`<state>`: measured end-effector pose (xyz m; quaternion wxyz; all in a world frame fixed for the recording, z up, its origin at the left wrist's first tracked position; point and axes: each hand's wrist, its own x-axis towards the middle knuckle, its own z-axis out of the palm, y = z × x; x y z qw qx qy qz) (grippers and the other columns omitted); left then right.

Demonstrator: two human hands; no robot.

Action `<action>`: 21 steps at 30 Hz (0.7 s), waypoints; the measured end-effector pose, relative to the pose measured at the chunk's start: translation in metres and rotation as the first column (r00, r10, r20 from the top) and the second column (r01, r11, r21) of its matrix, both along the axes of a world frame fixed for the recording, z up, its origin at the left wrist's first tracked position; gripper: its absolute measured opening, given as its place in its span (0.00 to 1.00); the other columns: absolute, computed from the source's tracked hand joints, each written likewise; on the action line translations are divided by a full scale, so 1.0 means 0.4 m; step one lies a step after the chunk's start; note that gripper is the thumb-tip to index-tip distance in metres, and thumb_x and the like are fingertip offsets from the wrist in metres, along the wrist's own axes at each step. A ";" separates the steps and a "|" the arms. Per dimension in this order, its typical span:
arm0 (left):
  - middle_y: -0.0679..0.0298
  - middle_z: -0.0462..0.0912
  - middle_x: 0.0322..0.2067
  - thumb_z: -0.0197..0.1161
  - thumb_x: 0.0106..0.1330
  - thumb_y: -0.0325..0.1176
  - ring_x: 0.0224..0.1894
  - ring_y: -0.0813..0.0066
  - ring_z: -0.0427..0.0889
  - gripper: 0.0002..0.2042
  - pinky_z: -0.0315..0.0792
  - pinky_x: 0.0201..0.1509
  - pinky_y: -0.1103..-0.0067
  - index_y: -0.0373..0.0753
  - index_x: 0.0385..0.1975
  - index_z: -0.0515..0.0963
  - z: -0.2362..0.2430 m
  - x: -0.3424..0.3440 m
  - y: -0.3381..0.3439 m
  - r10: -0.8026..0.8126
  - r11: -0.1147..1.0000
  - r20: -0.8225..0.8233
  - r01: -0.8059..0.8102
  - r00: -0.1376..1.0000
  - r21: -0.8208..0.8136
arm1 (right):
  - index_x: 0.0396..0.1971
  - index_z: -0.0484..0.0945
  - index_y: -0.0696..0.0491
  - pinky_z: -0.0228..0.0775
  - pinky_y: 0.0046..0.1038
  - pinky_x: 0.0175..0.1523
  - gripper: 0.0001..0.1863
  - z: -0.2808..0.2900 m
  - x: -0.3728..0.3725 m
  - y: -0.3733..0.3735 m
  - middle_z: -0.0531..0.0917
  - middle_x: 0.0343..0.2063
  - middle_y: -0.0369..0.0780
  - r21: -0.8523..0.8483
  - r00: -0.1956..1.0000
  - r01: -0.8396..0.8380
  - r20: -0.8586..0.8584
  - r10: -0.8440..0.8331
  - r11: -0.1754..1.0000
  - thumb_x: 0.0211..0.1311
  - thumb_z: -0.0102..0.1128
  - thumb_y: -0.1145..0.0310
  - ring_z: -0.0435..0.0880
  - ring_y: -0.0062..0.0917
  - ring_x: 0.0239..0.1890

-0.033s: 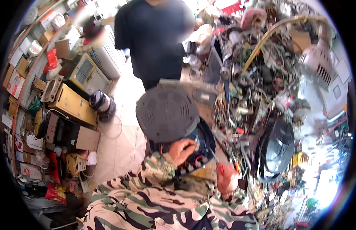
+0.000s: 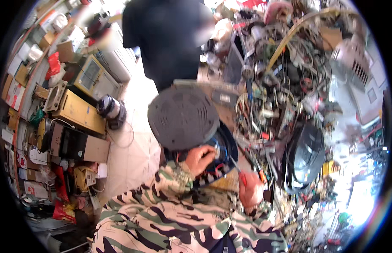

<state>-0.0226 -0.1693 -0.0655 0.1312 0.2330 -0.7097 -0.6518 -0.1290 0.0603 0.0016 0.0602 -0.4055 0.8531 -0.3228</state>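
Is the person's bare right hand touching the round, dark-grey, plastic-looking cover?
No, the right hand grips a slim red-handled tool, well apart from the cover at its upper left.

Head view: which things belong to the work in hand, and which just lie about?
Apparently in use:
opened round dark housing, left hand at it
round dark grey slotted cover
red-handled thin metal tool, in right hand

Apparently lying about:
glossy black domed shell
yellow boxy casing
black and silver cylindrical appliance

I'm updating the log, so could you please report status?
Right hand gripping red-handled tool. Left hand over open, dark round housing. Grey disc hiding part of it.
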 end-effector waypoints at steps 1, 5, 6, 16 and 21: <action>0.62 0.86 0.33 0.64 0.70 0.31 0.37 0.81 0.80 0.10 0.76 0.44 0.76 0.32 0.44 0.82 0.001 -0.001 0.002 0.002 1.000 -0.024 -0.002 1.000 0.001 | 0.39 0.81 0.53 0.73 0.45 0.34 0.06 0.012 0.008 -0.014 0.80 0.29 0.47 0.041 1.000 0.011 -0.027 -0.010 0.999 0.63 0.63 0.74 0.81 0.48 0.31; 0.65 0.85 0.35 0.62 0.74 0.33 0.38 0.82 0.80 0.10 0.76 0.42 0.77 0.32 0.46 0.81 -0.035 -0.007 0.003 -0.078 0.997 -0.076 0.077 0.994 -0.011 | 0.48 0.80 0.56 0.76 0.43 0.40 0.17 -0.012 0.015 -0.017 0.82 0.35 0.46 0.108 0.990 -0.020 -0.134 0.035 0.994 0.55 0.62 0.77 0.82 0.45 0.37; 0.64 0.86 0.36 0.62 0.74 0.33 0.38 0.82 0.81 0.11 0.76 0.43 0.78 0.32 0.46 0.82 -0.032 -0.006 0.000 -0.073 0.997 -0.082 0.073 0.994 -0.007 | 0.51 0.79 0.59 0.77 0.41 0.42 0.21 0.000 0.021 -0.025 0.82 0.38 0.46 0.176 0.986 -0.015 -0.161 0.044 0.984 0.54 0.61 0.77 0.82 0.43 0.39; 0.60 0.86 0.37 0.64 0.73 0.35 0.39 0.76 0.83 0.12 0.77 0.44 0.74 0.31 0.45 0.83 -0.018 -0.001 -0.006 -0.078 0.997 -0.057 0.077 0.995 -0.019 | 0.51 0.79 0.61 0.74 0.40 0.45 0.22 -0.027 0.034 -0.053 0.81 0.39 0.47 0.260 0.956 0.040 -0.290 0.038 0.965 0.55 0.64 0.75 0.81 0.43 0.41; 0.54 0.88 0.36 0.64 0.70 0.33 0.38 0.68 0.87 0.11 0.77 0.44 0.72 0.32 0.44 0.84 -0.012 -0.005 0.000 -0.084 0.991 -0.025 0.081 0.996 -0.107 | 0.53 0.77 0.63 0.74 0.41 0.47 0.24 -0.039 0.034 -0.050 0.81 0.41 0.48 0.298 0.964 0.052 -0.266 0.031 0.953 0.53 0.65 0.76 0.81 0.44 0.43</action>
